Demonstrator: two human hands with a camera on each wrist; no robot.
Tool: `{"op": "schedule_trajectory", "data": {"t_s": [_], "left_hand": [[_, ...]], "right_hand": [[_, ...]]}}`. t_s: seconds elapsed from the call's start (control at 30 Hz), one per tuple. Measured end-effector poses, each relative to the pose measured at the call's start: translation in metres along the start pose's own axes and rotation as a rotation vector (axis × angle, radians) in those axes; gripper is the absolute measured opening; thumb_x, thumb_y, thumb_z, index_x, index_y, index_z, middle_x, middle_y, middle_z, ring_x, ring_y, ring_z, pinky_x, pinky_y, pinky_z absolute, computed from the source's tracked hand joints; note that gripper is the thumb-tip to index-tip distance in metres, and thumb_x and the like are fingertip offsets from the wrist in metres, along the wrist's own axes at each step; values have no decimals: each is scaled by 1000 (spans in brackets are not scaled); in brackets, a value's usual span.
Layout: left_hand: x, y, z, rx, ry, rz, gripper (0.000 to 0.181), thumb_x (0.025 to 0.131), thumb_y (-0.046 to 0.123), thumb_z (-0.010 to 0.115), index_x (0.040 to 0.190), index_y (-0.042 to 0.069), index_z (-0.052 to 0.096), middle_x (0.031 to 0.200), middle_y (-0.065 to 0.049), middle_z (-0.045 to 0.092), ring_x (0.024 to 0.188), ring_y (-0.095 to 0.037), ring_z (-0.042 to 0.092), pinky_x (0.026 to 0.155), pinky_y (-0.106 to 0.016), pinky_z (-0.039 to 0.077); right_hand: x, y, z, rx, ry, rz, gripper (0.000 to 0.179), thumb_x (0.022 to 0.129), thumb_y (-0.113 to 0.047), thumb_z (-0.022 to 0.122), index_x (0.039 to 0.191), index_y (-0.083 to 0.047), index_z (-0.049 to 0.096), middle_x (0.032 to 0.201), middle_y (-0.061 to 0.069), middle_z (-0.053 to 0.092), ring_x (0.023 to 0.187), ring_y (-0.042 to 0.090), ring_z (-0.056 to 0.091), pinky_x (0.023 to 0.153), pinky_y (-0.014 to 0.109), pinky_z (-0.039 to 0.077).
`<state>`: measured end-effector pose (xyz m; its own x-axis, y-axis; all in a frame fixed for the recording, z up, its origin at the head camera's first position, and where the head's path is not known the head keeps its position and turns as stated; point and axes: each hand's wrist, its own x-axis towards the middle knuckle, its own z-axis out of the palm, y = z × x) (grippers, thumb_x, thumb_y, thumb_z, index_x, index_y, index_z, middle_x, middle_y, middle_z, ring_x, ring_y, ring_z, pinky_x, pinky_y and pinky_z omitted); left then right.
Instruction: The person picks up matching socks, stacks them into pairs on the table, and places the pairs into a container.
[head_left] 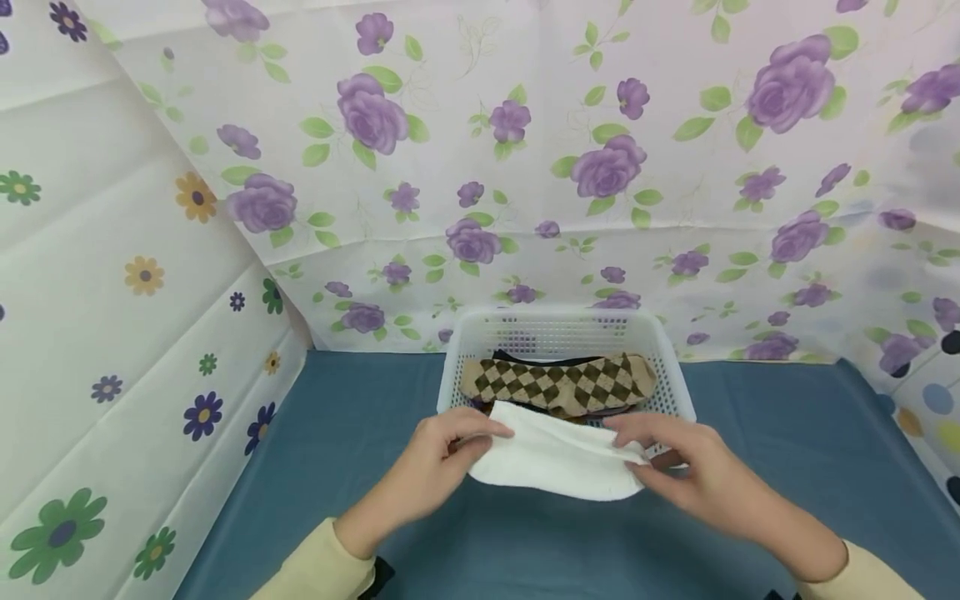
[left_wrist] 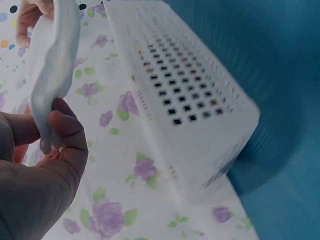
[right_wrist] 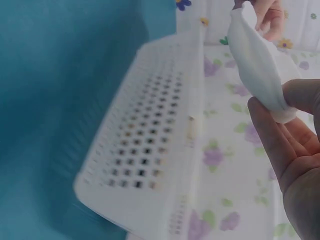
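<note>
A white sock (head_left: 558,457), folded flat, is stretched sideways between my two hands above the table, in front of the basket. My left hand (head_left: 442,458) pinches its left end between thumb and fingers. At the other end, my right hand (head_left: 686,467) pinches the sock near its edge. In the left wrist view the sock (left_wrist: 55,65) shows edge-on, its layers held by the left thumb and fingers. The right wrist view has the sock (right_wrist: 257,62) between the right thumb and fingers. Behind it, argyle socks (head_left: 558,382) in beige and dark brown lie in the basket.
The white perforated plastic basket (head_left: 570,325) stands on the blue table cover (head_left: 360,408) against the back wall. Something black (head_left: 513,358) lies behind the argyle socks. Flower-patterned sheets (head_left: 420,183) hang at the back and on both sides.
</note>
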<state>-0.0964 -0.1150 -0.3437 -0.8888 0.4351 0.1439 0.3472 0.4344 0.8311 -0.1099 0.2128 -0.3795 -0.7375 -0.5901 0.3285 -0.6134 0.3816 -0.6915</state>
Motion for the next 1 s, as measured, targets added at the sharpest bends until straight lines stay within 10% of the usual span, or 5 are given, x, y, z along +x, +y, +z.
{"op": "schedule_trajectory", "data": {"t_s": [0.23,0.53,0.73,0.87,1.0], "left_hand": [[24,-15,-9,49,60,52,29,96,15,53,117,33,63,86,3,54,54,-13,32,52,-25,34],[61,-31,-7,203,143,69,31,97,17,50,122,31,61,105,8,57,45,-13,28,47,-25,33],[92,-44,-7,233,74,6,32,95,15,54,125,25,60,76,2,56,38,-15,34,47,-26,38],[110,-51,-6,259,-19,-64,31,93,14,57,123,22,61,54,-9,46,37,-15,29,47,-26,37],[125,-58,1,319,-102,-143,30,93,10,57,121,17,63,95,-11,65,40,-12,25,44,-24,33]], "right_hand": [[24,-5,-27,-200,85,-142,39,79,6,69,98,-29,69,128,2,57,97,10,62,58,13,45],[63,11,-33,-255,56,135,39,86,-8,66,123,-20,62,125,4,61,83,6,66,62,17,53],[90,30,-42,-284,-103,270,38,87,-11,64,124,-14,61,113,8,64,63,9,58,51,23,47],[103,43,-44,-326,-181,320,36,86,-8,64,122,-13,63,70,5,61,41,9,29,41,26,34],[112,55,-41,-367,-242,357,34,84,-6,63,119,-10,64,49,2,49,39,9,24,39,22,29]]}}
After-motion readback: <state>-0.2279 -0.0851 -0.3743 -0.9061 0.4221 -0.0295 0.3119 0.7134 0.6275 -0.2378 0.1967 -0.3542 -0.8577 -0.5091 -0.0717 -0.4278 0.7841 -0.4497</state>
